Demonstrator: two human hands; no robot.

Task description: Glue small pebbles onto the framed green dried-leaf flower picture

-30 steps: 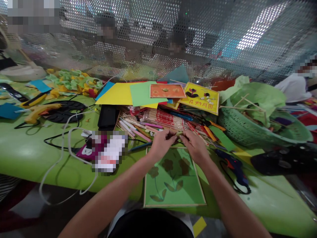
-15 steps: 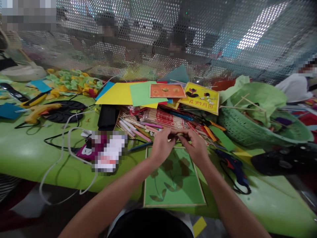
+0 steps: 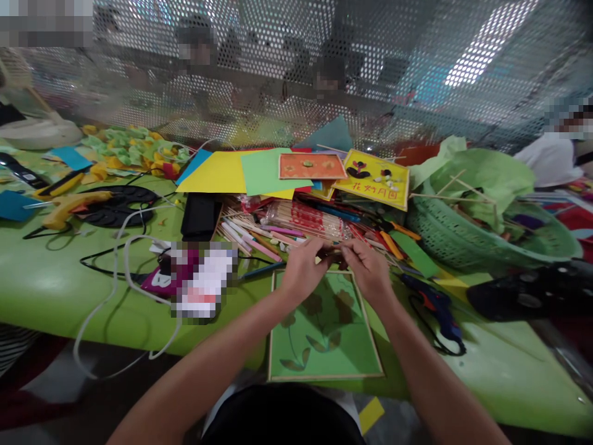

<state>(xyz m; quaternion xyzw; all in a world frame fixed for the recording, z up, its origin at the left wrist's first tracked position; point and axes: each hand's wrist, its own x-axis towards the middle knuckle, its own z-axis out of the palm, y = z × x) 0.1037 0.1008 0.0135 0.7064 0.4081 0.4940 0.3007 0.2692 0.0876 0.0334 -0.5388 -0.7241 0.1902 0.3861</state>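
We see a small piece (image 3: 336,247), mostly hidden, pinched between the fingertips of the left hand (image 3: 303,269) and the right hand (image 3: 369,269), which meet with their fingers curled. Below them, on the near side, a green picture (image 3: 343,358) in a pale frame lies flat on the worktop (image 3: 50,278), its far edge just by the hands; we make out dark flowers and leaves on it. Beyond the hands we find loose pens (image 3: 234,238) and a packet of sticks (image 3: 306,217), whose red print we cannot read. Behind these, on a yellow picture (image 3: 372,179), we read 花好月圆 in red; just beside it lies an orange picture (image 3: 312,167). Left of the hands, a phone (image 3: 208,284) has a pixelated screen, illegible to us. To the right we see a blue glue gun (image 3: 430,303) and a green basket (image 3: 458,238).
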